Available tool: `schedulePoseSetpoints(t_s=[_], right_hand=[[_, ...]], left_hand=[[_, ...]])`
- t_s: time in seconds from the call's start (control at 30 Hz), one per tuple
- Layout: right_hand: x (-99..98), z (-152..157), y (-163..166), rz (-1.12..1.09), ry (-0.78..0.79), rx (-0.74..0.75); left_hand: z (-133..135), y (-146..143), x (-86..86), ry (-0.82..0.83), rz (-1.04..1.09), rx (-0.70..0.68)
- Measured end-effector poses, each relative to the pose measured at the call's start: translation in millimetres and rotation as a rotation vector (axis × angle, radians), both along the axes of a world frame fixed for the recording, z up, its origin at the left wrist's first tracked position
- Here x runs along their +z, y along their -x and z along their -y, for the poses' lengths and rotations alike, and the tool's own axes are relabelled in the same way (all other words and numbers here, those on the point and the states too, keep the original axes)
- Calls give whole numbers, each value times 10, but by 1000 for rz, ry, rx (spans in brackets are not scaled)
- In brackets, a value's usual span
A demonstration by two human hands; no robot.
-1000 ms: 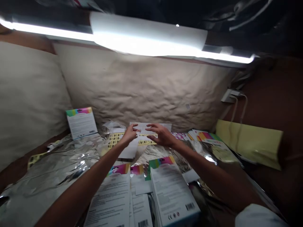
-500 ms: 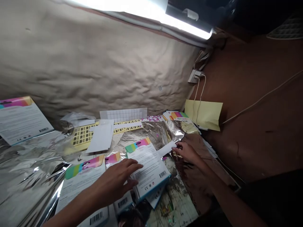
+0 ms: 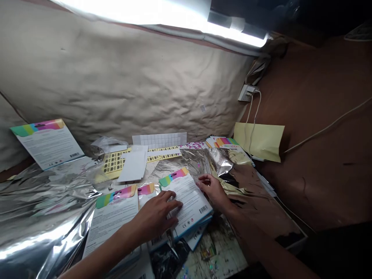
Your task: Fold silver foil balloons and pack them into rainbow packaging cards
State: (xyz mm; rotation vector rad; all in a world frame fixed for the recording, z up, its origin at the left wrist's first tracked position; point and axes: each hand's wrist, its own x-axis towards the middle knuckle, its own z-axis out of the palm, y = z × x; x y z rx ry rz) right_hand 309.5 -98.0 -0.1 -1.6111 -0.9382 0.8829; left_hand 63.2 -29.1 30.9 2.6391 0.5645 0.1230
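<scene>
My left hand point(image 3: 158, 213) lies flat, fingers stretched out, on a white printed packet with a rainbow top strip point(image 3: 186, 195), the top one of a small stack. My right hand point(image 3: 213, 190) rests against the right edge of that same packet, fingers curled at its rim. Another rainbow-topped packet point(image 3: 112, 217) lies just left of my left hand. Behind them lie a yellow label sheet point(image 3: 114, 164) and a blank white card point(image 3: 134, 166).
Crinkled silver foil point(image 3: 43, 217) covers the left of the table and a foil sheet point(image 3: 247, 182) the right. One packet point(image 3: 48, 141) leans on the papered wall at left. Yellow paper point(image 3: 260, 141), a wall socket with cables point(image 3: 247, 93) and a light bar point(image 3: 162, 15) are behind.
Both hands came back from the label sheet at the rear to the packet stack. Since half a second ago my right hand moved left from a small white slip onto the packet's edge.
</scene>
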Motion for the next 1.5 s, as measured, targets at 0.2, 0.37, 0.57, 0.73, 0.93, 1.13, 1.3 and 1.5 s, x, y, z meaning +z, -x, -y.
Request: schedulePoseSetpoints(t_s=[0.2,0.37,0.57,0.73,0.93,1.13,1.3,1.5], right_hand=[[33,-141,-126,-185,221,91],[268,-246,-58,-348,375,265],[395,-318,-8,-416,447,385],[334,-266,86,-437,372,406],[246,-183,185,-496,214,268],[372,-158,48,-592,-29,179],[334,-138,2,-675,-119,204],[204,-162,101,-782,-146,184]], left_hand=[[31,47,-123,16,35,12],[47,88,-173,34,63,34],[64,144,-195,-12,99,14],[73,172,-196,-55,133,6],[29,229,-75,-16,285,14],[-244,333,269,320,733,522],[-437,283,178,1141,997,880],[-378,122,26,1936,1004,539]])
